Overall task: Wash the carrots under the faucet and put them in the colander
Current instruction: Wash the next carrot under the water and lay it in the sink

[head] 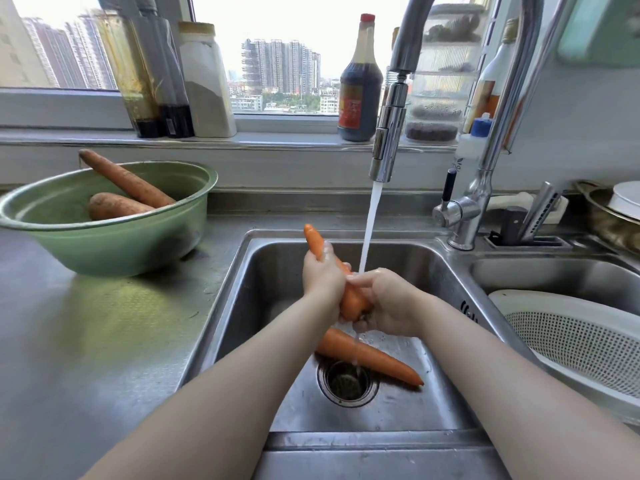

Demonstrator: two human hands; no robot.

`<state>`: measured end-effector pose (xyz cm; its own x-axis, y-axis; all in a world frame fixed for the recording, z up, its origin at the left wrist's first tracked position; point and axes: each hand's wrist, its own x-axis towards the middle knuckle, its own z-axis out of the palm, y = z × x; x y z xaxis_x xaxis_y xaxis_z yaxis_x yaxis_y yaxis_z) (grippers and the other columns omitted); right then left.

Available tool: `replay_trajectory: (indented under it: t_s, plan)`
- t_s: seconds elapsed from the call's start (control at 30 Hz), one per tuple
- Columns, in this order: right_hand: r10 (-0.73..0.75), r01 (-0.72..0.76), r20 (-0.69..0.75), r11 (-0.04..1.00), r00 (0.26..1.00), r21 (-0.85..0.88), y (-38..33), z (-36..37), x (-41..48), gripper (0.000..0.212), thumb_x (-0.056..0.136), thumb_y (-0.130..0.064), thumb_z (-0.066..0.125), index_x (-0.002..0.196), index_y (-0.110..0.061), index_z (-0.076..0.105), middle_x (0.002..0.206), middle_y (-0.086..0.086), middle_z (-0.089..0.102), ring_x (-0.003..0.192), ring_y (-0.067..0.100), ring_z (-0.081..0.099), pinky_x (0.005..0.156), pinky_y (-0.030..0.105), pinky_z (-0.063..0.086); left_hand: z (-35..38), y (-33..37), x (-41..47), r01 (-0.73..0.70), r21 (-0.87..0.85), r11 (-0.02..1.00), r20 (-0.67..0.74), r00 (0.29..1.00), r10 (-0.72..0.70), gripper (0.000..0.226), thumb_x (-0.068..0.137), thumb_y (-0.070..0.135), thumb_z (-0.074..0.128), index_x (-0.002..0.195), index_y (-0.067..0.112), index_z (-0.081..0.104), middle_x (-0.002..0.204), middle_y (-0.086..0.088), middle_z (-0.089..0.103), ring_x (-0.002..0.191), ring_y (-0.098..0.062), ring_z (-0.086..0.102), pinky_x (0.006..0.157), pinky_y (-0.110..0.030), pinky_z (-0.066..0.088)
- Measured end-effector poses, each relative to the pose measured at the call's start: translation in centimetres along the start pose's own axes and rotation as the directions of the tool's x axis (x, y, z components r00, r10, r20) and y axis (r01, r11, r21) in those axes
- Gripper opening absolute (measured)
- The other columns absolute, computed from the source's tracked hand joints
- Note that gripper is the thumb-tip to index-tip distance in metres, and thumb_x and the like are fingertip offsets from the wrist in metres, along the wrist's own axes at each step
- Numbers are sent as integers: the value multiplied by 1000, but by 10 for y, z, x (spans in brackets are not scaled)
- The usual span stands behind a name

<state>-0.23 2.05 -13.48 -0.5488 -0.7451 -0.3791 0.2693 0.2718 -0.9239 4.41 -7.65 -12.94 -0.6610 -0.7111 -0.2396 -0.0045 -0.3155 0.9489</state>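
Both hands hold one carrot over the middle of the sink, right where the stream from the faucet lands. The left hand is wrapped round the carrot's upper half, with the thin tip poking out far and left of it. The right hand is curled round the thick near end. The carrot tilts across the water, which strikes it between the two grips. That probably lets one hand steady it while the other rubs.

A second carrot lies on the sink floor below the hands, its tip pointing right, beside the drain. It looks clean and wet, so it is likely parked there until both hands are free.

Two duller, dirtier carrots wait in the green bowl on the counter to the left, well apart from the water.

The white colander sits in the right basin, near the right hand, and no carrot shows in the part in view. By this layout carrots travel left to right: bowl, faucet, colander. None has completed the trip.
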Motion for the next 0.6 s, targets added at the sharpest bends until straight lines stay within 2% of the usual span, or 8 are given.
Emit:
replay_trajectory:
  t_s: [0.1, 0.17, 0.23, 0.3, 0.37, 0.43, 0.5, 0.6]
  plan:
    - [36, -37, -28, 999, 999, -35, -1, 3, 0, 35, 110, -32, 44, 119, -3, 61, 82, 17, 70, 58, 22, 65, 45, 25, 38, -8, -1, 2, 75, -12, 997, 91, 993, -74, 53, 107, 58, 33, 155, 35, 39, 128, -11, 70, 117, -28, 69, 104, -47, 51]
    - [20, -25, -107, 999, 994, -47, -2, 1, -1, 40, 112, -38, 41, 125, -6, 60, 86, 18, 71, 54, 22, 65, 42, 23, 36, -16, -1, 8, 87, -6, 996, 243, 966, -83, 53, 110, 46, 39, 161, 40, 25, 144, -11, 61, 121, -30, 66, 98, -50, 55]
    - [4, -7, -199, 1000, 980, -17, -3, -6, -2, 44, 113, -44, 34, 124, -9, 59, 78, 17, 69, 49, 23, 61, 39, 20, 32, -21, -2, 14, 57, 21, 998, 415, 908, -61, 65, 111, 29, 46, 160, 53, 11, 142, -11, 62, 113, -30, 68, 82, -45, 60]
    - [9, 2, -241, 999, 970, 45, -3, -15, -3, 49, 114, -46, 28, 123, -8, 57, 72, 16, 67, 47, 23, 59, 35, 18, 33, -23, -5, 14, 54, 17, 998, 535, 843, -55, 85, 108, 11, 51, 154, 64, 3, 123, -10, 73, 109, -29, 67, 78, -42, 58]
    - [15, 3, -213, 996, 977, 86, -2, -21, -5, 52, 115, -45, 24, 128, -6, 56, 75, 15, 70, 48, 23, 60, 32, 19, 33, -24, -6, 14, 40, 36, 999, 583, 811, -54, 97, 104, 2, 54, 155, 64, -1, 114, -9, 76, 102, -28, 62, 72, -36, 54]
    - [47, -31, -157, 994, 986, 102, -1, -24, -5, 57, 114, -48, 22, 123, -6, 59, 79, 15, 72, 52, 22, 61, 31, 18, 32, -22, -4, 10, 4, 55, 998, 567, 823, -35, 93, 104, 3, 56, 159, 54, 2, 122, -13, 71, 93, -24, 70, 71, -36, 58]
    - [61, -46, -101, 989, 993, 143, 1, -23, -3, 61, 113, -50, 22, 119, -4, 61, 86, 18, 71, 55, 21, 62, 31, 19, 33, -17, -4, 6, -18, 77, 997, 496, 868, -22, 81, 106, 16, 58, 163, 46, 8, 136, -13, 63, 106, -23, 72, 92, -48, 60]
    - [20, -16, -22, 986, 1000, 166, 0, -16, 2, 51, 113, -43, 30, 130, -3, 56, 94, 22, 67, 65, 25, 63, 37, 22, 39, -7, -2, 1, -12, 86, 996, 297, 955, -14, 48, 110, 34, 49, 155, 33, 36, 121, -5, 67, 106, -25, 69, 97, -49, 57]
